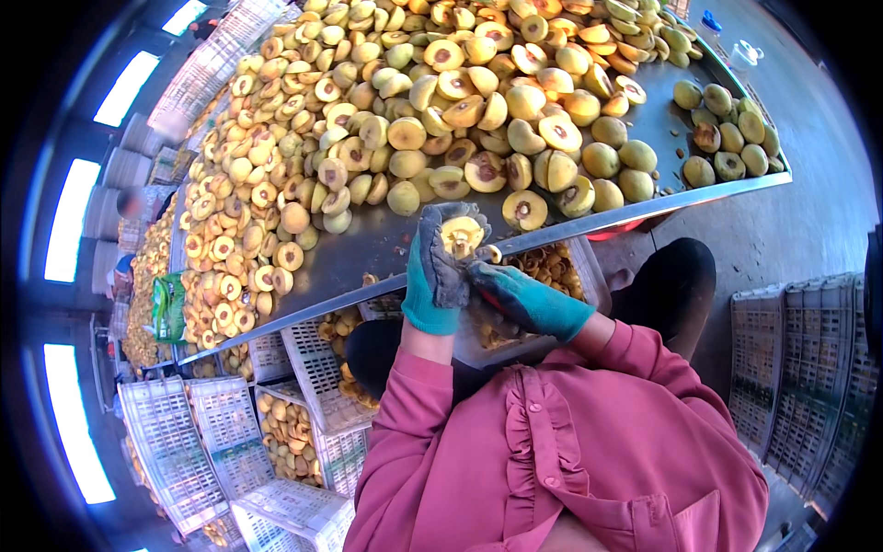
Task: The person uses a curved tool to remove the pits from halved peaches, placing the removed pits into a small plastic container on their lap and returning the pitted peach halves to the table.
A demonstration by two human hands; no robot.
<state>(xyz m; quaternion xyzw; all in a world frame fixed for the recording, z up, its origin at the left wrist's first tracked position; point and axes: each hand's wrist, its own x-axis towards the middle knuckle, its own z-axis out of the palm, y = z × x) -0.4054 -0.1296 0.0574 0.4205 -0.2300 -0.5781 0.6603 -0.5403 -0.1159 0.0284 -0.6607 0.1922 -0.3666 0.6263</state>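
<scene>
My left hand [441, 259], in a teal knit glove with a grey coated palm, cups a halved yellow peach [462, 236] with its cut face up. The flesh around its centre looks partly cut away. Right beside it, my gloved right hand [524, 297] is closed around a hand tool, mostly hidden, with a bit of red showing at the palm. A curl of peach flesh [490, 254] sits by the right fingertips. Both hands are over the front edge of a metal table [331, 272]. Just beyond lies a peach half [524, 210] with its pit area facing up.
A large heap of halved peaches [407, 131] covers much of the table. Whole peaches [731, 131] are grouped at the right corner. Below the edge, a crate [586, 269] holds peach scraps. Plastic crates [172, 448] stand at left, others [793, 372] at right.
</scene>
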